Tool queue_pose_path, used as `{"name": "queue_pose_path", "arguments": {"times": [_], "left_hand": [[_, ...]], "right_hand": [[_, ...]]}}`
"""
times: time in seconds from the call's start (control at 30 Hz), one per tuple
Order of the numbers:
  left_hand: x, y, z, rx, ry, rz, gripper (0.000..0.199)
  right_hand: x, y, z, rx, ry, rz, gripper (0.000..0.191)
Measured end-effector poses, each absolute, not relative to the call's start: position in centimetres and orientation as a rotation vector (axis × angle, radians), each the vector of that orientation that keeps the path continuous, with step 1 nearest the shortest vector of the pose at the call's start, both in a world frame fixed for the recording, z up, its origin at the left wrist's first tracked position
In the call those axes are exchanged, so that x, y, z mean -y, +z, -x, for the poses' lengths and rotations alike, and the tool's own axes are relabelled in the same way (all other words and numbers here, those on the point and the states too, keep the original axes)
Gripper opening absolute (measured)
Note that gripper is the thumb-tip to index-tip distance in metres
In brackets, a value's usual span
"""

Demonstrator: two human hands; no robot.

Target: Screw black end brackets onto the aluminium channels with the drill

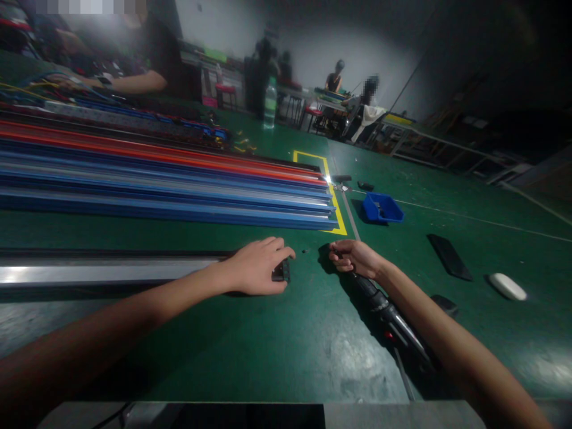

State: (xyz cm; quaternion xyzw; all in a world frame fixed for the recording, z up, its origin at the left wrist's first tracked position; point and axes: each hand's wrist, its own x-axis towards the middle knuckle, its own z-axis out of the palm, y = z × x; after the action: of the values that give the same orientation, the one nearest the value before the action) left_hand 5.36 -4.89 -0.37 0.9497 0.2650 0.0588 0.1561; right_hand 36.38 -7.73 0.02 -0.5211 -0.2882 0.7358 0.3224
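Your left hand [261, 268] clasps the end of the silver rail [111, 271], thumb and fingers astride it, while right of that rail your right hand [357, 257] bunches its fingertips, on what you cannot tell, by the black power driver [388, 316].

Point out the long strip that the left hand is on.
The silver strip, dark-edged and frontmost: the left hand is curled over its end. The red strips and blue strips lie farther back, untouched.

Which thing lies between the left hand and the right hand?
In the head view, a small dark piece lies on the table between the left hand and the right hand.
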Motion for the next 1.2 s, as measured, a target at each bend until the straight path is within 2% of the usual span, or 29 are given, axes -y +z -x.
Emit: {"name": "queue_pose_path", "arguments": {"times": [0.37,0.97,1.1,1.2], "left_hand": [[4.9,-0.7,-5.3,-0.749,0.171,-2.724,0.056],[4.7,-0.8,-5.2,-0.729,0.211,-2.701,0.056],[4.7,-1.0,-5.2,-0.722,0.218,-2.706,0.056],[4.7,-1.0,-5.2,-0.725,0.221,-2.706,0.057]], "right_hand": [[7.9,0.2,-36.6,0.805,1.935,1.483,0.017],[8.8,2.1,-37.8,1.093,1.783,1.585,0.006],[9.5,3.5,-40.5,1.250,1.616,1.699,0.012],[12.0,5.0,-43.5,1.599,1.373,1.816,0.021]]}}
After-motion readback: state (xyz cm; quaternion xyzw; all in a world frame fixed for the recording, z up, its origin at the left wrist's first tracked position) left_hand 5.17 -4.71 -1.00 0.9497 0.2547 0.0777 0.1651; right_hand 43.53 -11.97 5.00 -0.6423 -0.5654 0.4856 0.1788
